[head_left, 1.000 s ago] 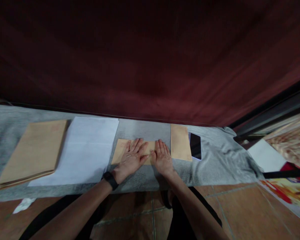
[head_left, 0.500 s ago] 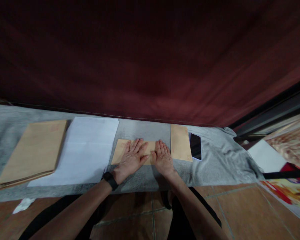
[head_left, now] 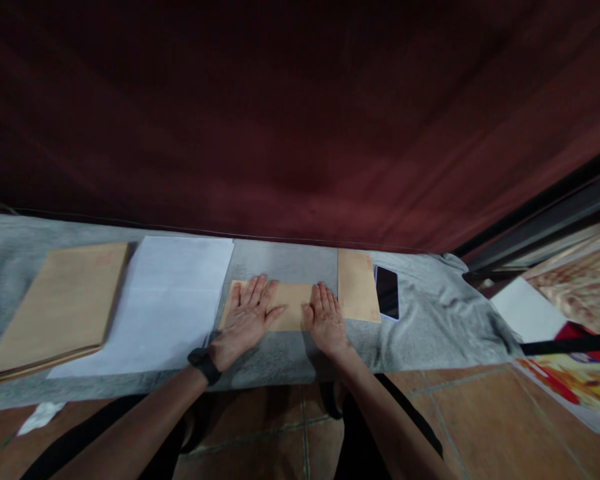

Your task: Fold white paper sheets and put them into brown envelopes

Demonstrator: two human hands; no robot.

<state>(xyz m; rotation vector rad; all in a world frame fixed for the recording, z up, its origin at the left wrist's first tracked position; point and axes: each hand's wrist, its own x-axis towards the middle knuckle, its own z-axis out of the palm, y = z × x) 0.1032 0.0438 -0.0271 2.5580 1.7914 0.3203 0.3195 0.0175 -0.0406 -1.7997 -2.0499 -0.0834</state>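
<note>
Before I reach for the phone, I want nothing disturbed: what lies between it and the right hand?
The head view shows a brown envelope between the phone and right hand.

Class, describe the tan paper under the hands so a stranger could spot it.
Find the grey cloth along the red fabric. Near its middle, right of the white sheets, lies the tan paper. Unlike the tan piece beside the phone, it lies crosswise, with left hand and right hand on it.

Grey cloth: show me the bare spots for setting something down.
Right of the phone, rumpled cloth is bare; so is a smaller patch beyond the middle envelope, between white paper and right envelope. Crowded: left, brown stack overlapping paper.
</note>
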